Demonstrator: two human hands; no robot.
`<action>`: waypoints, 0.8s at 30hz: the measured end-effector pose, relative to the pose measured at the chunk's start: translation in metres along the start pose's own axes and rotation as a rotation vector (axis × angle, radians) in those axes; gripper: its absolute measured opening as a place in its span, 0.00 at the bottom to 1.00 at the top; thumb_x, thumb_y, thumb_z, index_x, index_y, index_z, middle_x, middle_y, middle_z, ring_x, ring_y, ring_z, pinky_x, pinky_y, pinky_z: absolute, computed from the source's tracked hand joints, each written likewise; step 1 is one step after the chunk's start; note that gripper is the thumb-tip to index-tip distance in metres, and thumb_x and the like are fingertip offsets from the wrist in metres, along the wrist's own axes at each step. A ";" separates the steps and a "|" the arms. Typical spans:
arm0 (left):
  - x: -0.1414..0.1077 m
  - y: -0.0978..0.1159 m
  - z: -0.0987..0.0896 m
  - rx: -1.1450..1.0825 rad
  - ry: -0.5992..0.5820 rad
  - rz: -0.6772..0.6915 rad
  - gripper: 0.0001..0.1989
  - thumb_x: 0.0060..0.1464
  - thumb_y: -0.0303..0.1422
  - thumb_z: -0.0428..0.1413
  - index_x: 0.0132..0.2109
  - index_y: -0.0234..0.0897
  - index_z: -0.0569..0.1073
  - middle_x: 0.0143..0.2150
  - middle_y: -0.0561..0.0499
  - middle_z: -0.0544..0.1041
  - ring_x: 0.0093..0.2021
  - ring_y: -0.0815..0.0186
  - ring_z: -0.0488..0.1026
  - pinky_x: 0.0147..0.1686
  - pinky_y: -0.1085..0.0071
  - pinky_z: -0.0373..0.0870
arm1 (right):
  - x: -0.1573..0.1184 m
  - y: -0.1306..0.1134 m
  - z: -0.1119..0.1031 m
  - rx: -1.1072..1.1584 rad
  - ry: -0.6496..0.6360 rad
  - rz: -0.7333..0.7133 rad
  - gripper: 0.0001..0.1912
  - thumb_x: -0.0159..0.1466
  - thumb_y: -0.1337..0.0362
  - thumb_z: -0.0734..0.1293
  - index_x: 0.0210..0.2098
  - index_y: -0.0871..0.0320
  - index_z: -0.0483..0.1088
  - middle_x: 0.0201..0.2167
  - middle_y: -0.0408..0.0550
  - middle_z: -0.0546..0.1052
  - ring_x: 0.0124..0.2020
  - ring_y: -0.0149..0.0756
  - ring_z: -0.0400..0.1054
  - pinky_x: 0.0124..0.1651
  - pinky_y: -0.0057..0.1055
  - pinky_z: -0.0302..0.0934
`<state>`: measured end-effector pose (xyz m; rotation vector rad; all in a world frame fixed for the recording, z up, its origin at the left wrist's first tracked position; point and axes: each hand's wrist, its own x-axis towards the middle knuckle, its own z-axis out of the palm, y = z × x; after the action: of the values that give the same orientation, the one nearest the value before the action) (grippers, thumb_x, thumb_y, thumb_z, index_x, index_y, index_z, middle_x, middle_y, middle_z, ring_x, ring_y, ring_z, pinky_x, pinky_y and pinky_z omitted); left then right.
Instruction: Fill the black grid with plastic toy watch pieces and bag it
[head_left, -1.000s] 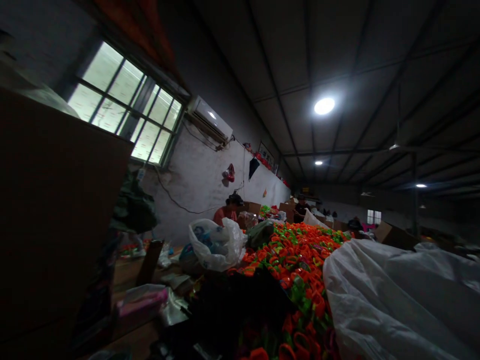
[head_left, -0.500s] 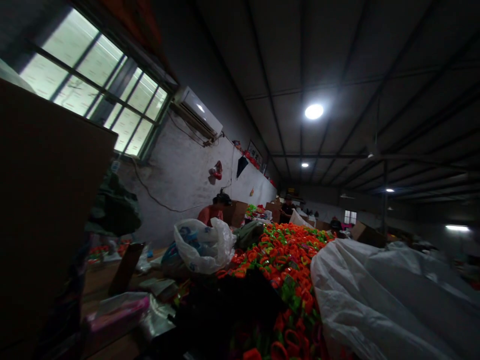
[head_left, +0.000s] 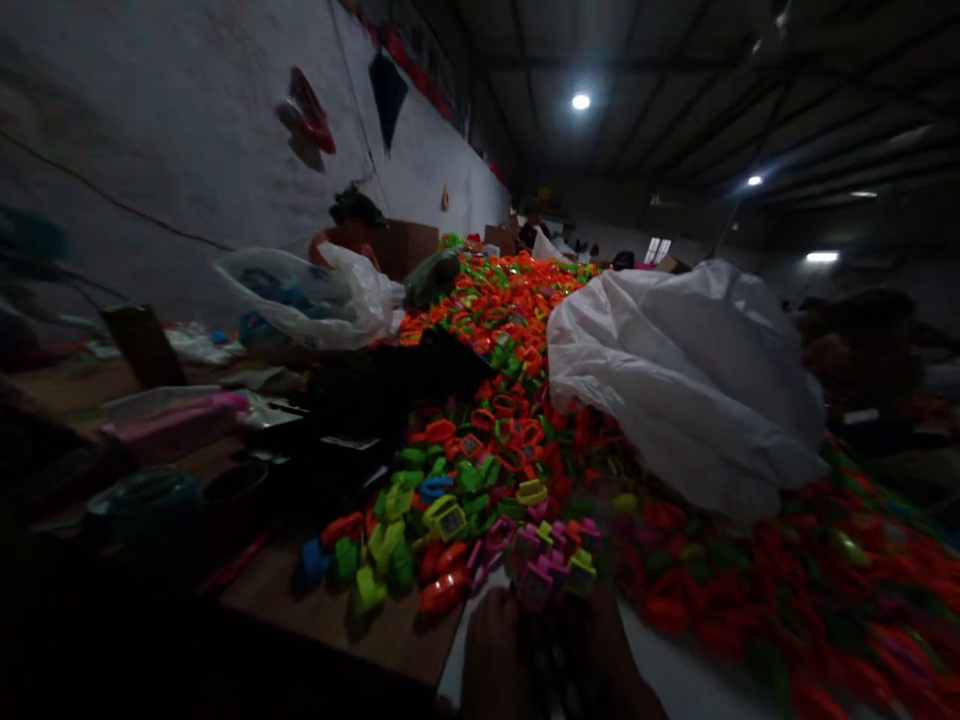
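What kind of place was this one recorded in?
Probably a workshop or warehouse for sorting or assembling toys: a long table heaped with small coloured plastic parts, big white sacks, cardboard boxes.

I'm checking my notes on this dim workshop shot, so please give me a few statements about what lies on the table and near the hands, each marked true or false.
1. A big heap of orange and green plastic pieces covers much of the table. True.
2. A large white plastic bag lies on the heap, to the right. True.
3. The two hands are far apart, at opposite table edges. False: the left hand and the right hand are close together at the bottom edge.
4. The pieces nearest the hands are all black. False: the small pieces there are pink, purple and yellow-green.
5. The wall on the left is whitish. True.
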<state>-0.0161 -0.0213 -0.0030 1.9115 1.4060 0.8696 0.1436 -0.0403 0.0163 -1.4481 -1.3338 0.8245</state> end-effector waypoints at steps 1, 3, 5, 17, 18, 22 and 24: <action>0.003 -0.001 0.002 0.005 0.002 0.018 0.13 0.61 0.27 0.45 0.43 0.35 0.74 0.44 0.45 0.72 0.46 0.60 0.69 0.48 0.59 0.66 | 0.003 0.002 -0.003 -0.007 -0.005 -0.026 0.18 0.62 0.50 0.64 0.39 0.57 0.77 0.36 0.51 0.79 0.41 0.45 0.73 0.43 0.39 0.68; 0.008 -0.001 0.003 0.014 0.012 0.059 0.17 0.60 0.26 0.42 0.42 0.37 0.76 0.42 0.44 0.73 0.45 0.59 0.69 0.45 0.61 0.67 | 0.009 -0.002 -0.009 -0.019 -0.019 -0.082 0.18 0.63 0.51 0.63 0.41 0.56 0.76 0.39 0.52 0.79 0.44 0.45 0.72 0.46 0.40 0.67; 0.010 -0.002 0.001 0.024 0.026 0.097 0.17 0.58 0.27 0.44 0.44 0.38 0.76 0.42 0.44 0.73 0.45 0.58 0.69 0.44 0.61 0.67 | 0.013 -0.009 -0.013 -0.020 -0.051 -0.117 0.15 0.63 0.55 0.64 0.43 0.55 0.76 0.41 0.52 0.79 0.45 0.43 0.72 0.48 0.38 0.66; 0.010 -0.004 -0.002 0.025 0.101 0.136 0.16 0.58 0.39 0.47 0.43 0.43 0.78 0.42 0.45 0.76 0.41 0.56 0.72 0.38 0.60 0.70 | 0.010 0.008 -0.011 -0.210 -0.063 -0.226 0.15 0.57 0.74 0.60 0.39 0.55 0.74 0.34 0.49 0.78 0.38 0.37 0.73 0.42 0.30 0.67; 0.011 -0.003 -0.004 0.010 0.114 0.122 0.17 0.58 0.40 0.46 0.43 0.42 0.78 0.42 0.45 0.76 0.41 0.56 0.72 0.38 0.61 0.71 | 0.008 0.006 -0.016 -0.205 -0.060 -0.234 0.15 0.57 0.73 0.61 0.40 0.56 0.74 0.35 0.49 0.78 0.38 0.37 0.73 0.42 0.29 0.67; 0.011 0.009 -0.008 -0.139 0.168 -0.049 0.20 0.60 0.43 0.44 0.47 0.38 0.74 0.43 0.45 0.75 0.45 0.57 0.73 0.40 0.63 0.72 | 0.015 -0.001 -0.064 -0.256 0.107 -0.245 0.14 0.60 0.71 0.60 0.42 0.56 0.73 0.38 0.49 0.77 0.39 0.36 0.72 0.42 0.30 0.66; 0.011 0.014 -0.010 -0.203 0.157 -0.103 0.21 0.60 0.45 0.43 0.45 0.37 0.74 0.41 0.45 0.75 0.43 0.57 0.73 0.40 0.64 0.72 | 0.032 -0.002 -0.096 -0.358 0.261 -0.196 0.13 0.61 0.70 0.60 0.40 0.57 0.74 0.38 0.51 0.78 0.40 0.37 0.72 0.43 0.32 0.66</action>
<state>-0.0133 -0.0139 0.0158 1.6346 1.4332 1.0882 0.2378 -0.0282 0.0517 -1.6022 -1.4396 0.2642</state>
